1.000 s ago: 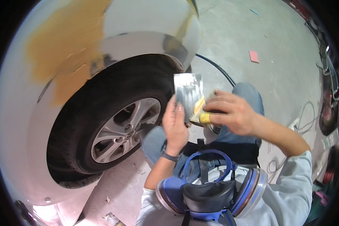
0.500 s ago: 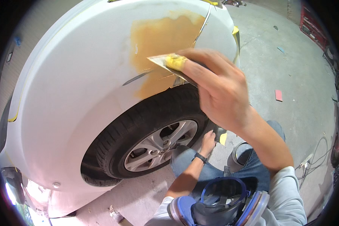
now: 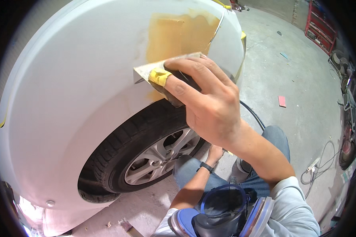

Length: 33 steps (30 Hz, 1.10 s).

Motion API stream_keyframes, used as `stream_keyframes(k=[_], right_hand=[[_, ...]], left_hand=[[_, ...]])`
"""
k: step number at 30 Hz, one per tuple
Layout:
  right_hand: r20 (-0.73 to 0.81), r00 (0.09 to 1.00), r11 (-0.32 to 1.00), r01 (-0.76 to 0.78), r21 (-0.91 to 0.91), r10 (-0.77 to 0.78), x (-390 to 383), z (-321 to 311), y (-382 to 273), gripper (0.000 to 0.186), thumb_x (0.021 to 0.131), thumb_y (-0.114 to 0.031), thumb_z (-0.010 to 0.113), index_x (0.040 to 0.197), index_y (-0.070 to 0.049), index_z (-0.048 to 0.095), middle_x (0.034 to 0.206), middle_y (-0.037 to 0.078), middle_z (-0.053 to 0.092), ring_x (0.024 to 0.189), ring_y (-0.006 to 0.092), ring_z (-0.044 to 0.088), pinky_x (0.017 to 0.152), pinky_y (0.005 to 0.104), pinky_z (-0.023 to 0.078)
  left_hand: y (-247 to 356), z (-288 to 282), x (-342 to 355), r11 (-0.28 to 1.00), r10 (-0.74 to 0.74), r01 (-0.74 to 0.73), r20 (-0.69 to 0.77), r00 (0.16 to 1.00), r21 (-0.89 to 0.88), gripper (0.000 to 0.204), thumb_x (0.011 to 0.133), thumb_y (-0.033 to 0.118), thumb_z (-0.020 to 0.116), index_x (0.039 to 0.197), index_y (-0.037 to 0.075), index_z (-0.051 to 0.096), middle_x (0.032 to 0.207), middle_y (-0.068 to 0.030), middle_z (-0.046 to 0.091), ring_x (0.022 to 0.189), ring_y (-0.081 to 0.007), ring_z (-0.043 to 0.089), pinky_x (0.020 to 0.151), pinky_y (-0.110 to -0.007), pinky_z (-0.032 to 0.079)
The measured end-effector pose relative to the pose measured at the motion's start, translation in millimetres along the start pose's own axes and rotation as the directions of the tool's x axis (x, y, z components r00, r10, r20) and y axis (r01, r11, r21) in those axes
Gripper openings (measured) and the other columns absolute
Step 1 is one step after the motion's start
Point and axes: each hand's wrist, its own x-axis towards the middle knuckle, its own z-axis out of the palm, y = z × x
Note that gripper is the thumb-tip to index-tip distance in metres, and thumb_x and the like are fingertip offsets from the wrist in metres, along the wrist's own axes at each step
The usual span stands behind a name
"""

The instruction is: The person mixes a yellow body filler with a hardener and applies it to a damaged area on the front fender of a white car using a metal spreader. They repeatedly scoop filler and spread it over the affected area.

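My right hand (image 3: 213,98) grips a thin pale spreader (image 3: 143,70) against the yellow-orange patch (image 3: 164,35) on the white car panel (image 3: 67,91), above the wheel arch. Its thin edge tilts along the patch's lower part. Yellow wrapping (image 3: 159,76) covers one fingertip. My left hand (image 3: 215,152) is low beside the tyre (image 3: 118,138), mostly hidden by my right forearm; a yellow-smeared corner of the metal plate (image 3: 228,152) shows beside it.
A can (image 3: 241,168) stands between my knees, and a respirator (image 3: 221,213) hangs at my chest. At right lie a pink pad (image 3: 281,101), cables (image 3: 316,170) and assorted parts (image 3: 346,126) beneath a red rack (image 3: 320,27). A brush (image 3: 128,229) lies below.
The spreader has left the plate, gone up to the panel, then shifted slightly down and left over the patch. My left hand has dropped with the plate. The view has swung toward the car.
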Motion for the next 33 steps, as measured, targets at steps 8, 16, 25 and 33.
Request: stream_keyframes(k=[8,16,25,33], right_hand=[[-0.006,0.998,0.992,0.061,-0.106,-0.062,47.6,-10.4,46.5,0.035,0.089,0.009,0.059,0.114,-0.006,0.077,0.112,0.013,0.075,0.095,0.0332,0.074,0.081,0.0384,0.059],[-0.1,0.994,0.999,0.038,-0.037,-0.042,-2.1,14.9,16.8,0.033,0.078,0.002,0.07,0.108,-0.008,0.08,0.112,0.012,0.074,0.099,0.0313,0.073,0.088,0.0422,0.059],[-0.055,0.997,0.999,-0.051,-0.017,0.05,-51.4,23.8,-30.3,0.023,0.072,-0.02,0.08,0.094,-0.015,0.08,0.116,0.011,0.075,0.105,0.0287,0.073,0.098,0.0534,0.058],[-0.155,0.988,1.0,0.004,-0.021,-0.007,-36.2,35.1,-9.2,0.026,0.072,-0.022,0.08,0.097,-0.013,0.079,0.114,0.011,0.073,0.105,0.0285,0.072,0.098,0.0522,0.057]], left_hand=[[31.1,-15.7,8.2,0.668,-0.604,0.704,0.378,0.701,-0.239,0.032,0.106,0.02,0.049,0.121,-0.001,0.068,0.077,-0.0029,0.065,0.057,-0.0116,0.058,0.054,-0.03,0.046],[51.2,-17.0,12.7,0.787,-0.506,0.558,0.245,0.827,-0.263,0.032,0.103,0.022,0.048,0.112,-0.002,0.069,0.08,-0.0124,0.068,0.062,-0.0212,0.064,0.06,-0.038,0.05],[42.0,-18.4,6.2,0.788,-0.496,0.565,0.292,0.818,-0.244,0.032,0.104,0.022,0.05,0.115,-0.002,0.069,0.082,-0.0112,0.068,0.063,-0.0187,0.064,0.06,-0.036,0.05],[40.3,-17.8,7.1,0.791,-0.5,0.568,0.295,0.814,-0.227,0.033,0.104,0.022,0.051,0.117,-0.002,0.069,0.084,-0.0101,0.069,0.065,-0.0165,0.064,0.06,-0.034,0.05]])
